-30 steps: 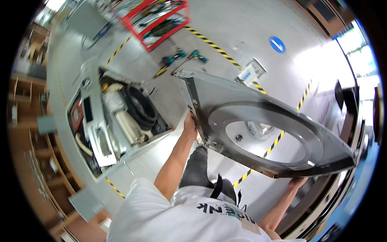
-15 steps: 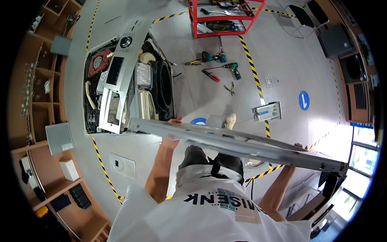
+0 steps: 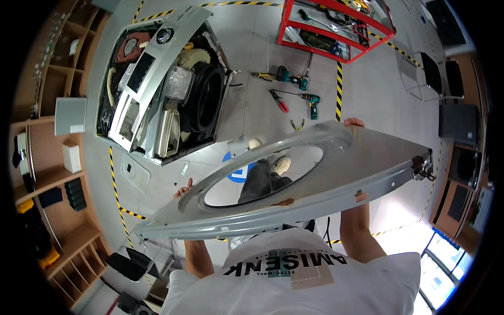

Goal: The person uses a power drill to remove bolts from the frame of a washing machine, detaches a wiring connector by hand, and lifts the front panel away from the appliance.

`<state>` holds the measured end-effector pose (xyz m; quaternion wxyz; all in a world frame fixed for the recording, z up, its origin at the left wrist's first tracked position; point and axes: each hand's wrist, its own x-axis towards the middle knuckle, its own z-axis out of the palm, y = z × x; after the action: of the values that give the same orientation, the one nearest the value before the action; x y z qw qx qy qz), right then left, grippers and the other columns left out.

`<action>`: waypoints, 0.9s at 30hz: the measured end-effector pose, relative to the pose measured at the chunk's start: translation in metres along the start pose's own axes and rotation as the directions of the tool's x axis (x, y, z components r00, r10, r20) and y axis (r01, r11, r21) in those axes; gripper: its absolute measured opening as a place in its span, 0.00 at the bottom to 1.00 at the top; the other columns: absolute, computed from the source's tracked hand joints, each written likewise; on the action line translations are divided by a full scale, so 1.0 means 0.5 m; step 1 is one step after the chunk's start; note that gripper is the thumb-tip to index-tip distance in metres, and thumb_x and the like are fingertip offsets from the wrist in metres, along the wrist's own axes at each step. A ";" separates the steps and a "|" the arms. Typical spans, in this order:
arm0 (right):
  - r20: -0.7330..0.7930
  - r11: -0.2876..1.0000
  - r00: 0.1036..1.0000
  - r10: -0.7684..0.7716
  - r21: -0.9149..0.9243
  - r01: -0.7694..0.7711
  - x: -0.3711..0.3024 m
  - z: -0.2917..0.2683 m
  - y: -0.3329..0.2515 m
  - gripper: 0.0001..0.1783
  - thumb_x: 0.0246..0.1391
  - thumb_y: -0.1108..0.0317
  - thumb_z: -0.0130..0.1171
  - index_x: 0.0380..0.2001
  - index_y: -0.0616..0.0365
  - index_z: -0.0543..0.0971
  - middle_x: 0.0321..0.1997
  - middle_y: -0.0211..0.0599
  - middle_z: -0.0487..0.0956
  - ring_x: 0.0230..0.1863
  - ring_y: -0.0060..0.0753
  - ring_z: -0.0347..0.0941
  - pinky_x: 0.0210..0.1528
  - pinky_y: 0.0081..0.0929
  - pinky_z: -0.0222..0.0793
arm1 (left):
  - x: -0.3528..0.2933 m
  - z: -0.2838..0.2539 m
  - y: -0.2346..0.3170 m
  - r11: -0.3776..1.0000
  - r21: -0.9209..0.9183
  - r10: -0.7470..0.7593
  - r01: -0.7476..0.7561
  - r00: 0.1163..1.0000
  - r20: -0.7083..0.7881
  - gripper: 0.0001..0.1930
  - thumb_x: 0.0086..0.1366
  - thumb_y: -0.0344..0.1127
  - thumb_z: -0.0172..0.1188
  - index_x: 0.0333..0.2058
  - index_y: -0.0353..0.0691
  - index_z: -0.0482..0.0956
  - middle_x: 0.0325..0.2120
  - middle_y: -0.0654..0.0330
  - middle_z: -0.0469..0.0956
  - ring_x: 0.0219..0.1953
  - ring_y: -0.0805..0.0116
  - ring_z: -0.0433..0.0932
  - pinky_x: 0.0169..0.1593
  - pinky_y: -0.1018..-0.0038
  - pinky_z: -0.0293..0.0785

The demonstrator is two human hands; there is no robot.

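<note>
Both hands carry a grey metal washing machine front panel (image 3: pixel 367 157) with a big round opening, held tilted before my body. My left hand (image 3: pixel 184 189) grips its left part, fingers showing past the far edge and the palm hidden. My right hand (image 3: pixel 354 122) is hooked over the far edge on the right, most of it behind the metal. Through the opening my legs and shoes show. Ahead on the left stands the opened washing machine (image 3: pixel 220 118), its black door gasket (image 3: pixel 207 100) exposed and its control panel (image 3: pixel 149 65) lying slanted across it.
On the floor ahead lie two cordless drills (image 3: pixel 314 106) (image 3: pixel 294 79), red-handled pliers (image 3: pixel 280 102) and small yellow pliers (image 3: pixel 297 125). A red tool cart (image 3: pixel 336 50) stands beyond. Wooden shelves (image 3: pixel 47 173) line the left; chairs (image 3: pixel 431 73) stand at right.
The panel has turned and tipped, so its round opening now faces up into view. My left hand has moved left and down, my right hand up and left. The view has swung round.
</note>
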<state>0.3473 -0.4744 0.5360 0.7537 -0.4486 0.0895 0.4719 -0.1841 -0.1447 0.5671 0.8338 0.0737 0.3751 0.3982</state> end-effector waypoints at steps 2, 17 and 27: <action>-0.024 1.000 1.000 0.007 -0.015 -0.007 0.076 0.045 -0.011 0.17 0.61 0.58 0.43 0.37 0.61 0.74 0.39 0.41 0.75 0.45 0.36 0.70 0.53 0.37 0.66 | -0.012 -0.064 -0.019 0.961 0.236 0.150 -0.147 0.989 0.005 0.12 0.62 0.38 0.48 0.30 0.36 0.75 0.33 0.57 0.76 0.43 0.65 0.72 0.61 0.64 0.61; -0.055 0.972 0.992 0.115 -0.200 -0.124 0.513 0.326 -0.017 0.16 0.59 0.59 0.45 0.40 0.59 0.73 0.42 0.39 0.75 0.45 0.36 0.71 0.51 0.38 0.67 | -0.009 0.083 -0.088 0.937 -0.218 0.227 -0.272 0.951 -0.211 0.13 0.65 0.37 0.48 0.42 0.34 0.71 0.37 0.58 0.76 0.47 0.64 0.73 0.62 0.63 0.61; -0.030 0.942 0.976 0.217 -0.257 -0.218 0.765 0.422 0.016 0.15 0.58 0.59 0.46 0.43 0.57 0.73 0.43 0.38 0.75 0.45 0.37 0.71 0.50 0.38 0.68 | 0.068 0.114 -0.165 0.853 -0.209 0.353 -0.478 0.824 -0.443 0.10 0.59 0.34 0.49 0.32 0.36 0.76 0.33 0.58 0.78 0.43 0.66 0.74 0.60 0.65 0.64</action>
<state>0.4863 -0.0714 0.4403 0.6320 -0.5308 0.0768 0.5594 -0.0813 -0.1658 0.5532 0.6347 -0.0580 0.4397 0.6328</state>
